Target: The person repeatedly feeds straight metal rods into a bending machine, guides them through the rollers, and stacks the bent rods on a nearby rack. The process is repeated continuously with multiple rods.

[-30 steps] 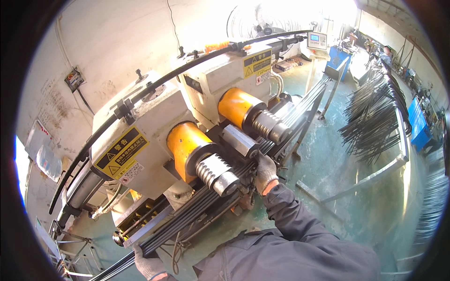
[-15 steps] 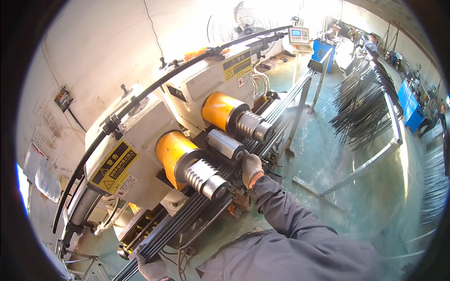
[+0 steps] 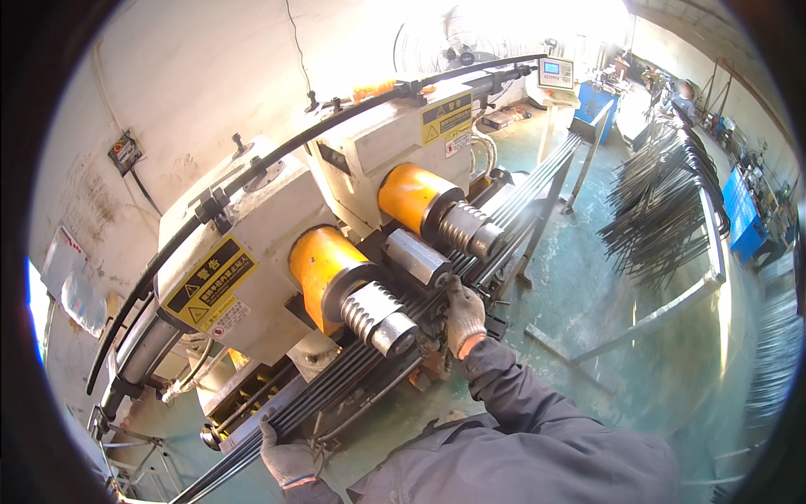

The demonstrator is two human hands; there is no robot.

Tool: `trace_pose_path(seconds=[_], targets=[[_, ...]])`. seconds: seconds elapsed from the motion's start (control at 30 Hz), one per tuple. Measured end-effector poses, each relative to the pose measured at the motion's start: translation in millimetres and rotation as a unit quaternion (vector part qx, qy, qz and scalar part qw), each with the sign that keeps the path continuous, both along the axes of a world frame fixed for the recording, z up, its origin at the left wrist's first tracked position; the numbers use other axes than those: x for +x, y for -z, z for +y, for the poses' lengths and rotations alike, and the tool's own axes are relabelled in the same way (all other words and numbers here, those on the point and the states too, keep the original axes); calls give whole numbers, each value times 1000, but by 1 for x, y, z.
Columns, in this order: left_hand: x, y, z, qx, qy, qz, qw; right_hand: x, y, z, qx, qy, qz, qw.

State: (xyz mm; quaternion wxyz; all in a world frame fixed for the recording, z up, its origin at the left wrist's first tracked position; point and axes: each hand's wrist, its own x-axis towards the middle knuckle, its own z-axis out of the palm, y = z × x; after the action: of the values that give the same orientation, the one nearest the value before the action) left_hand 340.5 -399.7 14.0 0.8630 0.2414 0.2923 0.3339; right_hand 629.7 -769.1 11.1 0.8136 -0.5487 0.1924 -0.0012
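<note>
Both my hands wear grey knit gloves. My left hand (image 3: pixel 285 456) is closed around a bundle of long dark metal rods (image 3: pixel 312 395) at the lower left, its thumb over them and its other fingers largely hidden. My right hand (image 3: pixel 463 317) is at the near end of a silver many-sided block (image 3: pixel 417 258), its fingertips up against the block's lower end. Its fingers look curled, but what they close on is hidden. The rods run below two yellow cylinders (image 3: pixel 326 273) with ribbed steel ends (image 3: pixel 382 321) on a cream machine (image 3: pixel 252 277).
A black hose (image 3: pixel 277 154) arches along the machine's top. Farther back stands a control box with a small screen (image 3: pixel 555 72). To the right, a metal rack (image 3: pixel 715 244) carries a heap of bent dark rods (image 3: pixel 659 202). A person (image 3: pixel 684 101) is in the far background.
My left hand has moved up and right along the rods, more into view. My right hand has shifted slightly right and down. The whole view has also shifted a little.
</note>
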Motion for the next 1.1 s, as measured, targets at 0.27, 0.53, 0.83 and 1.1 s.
trace_pose_path(seconds=[0.27,0.53,0.83,1.1], targets=[[-38,3,68,36,-73,38,996,-65,36,-61,-74,24,-37,996],[23,-7,-37,17,-4,28,999,-77,90,-94,-192,-75,-9,979],[-21,-18,-21,-80,-16,-79,994,-71,184,-103,-220,-287,62,930],[-166,-27,135,-62,-163,-119,978,-126,271,-146,-222,-202,162,940]])
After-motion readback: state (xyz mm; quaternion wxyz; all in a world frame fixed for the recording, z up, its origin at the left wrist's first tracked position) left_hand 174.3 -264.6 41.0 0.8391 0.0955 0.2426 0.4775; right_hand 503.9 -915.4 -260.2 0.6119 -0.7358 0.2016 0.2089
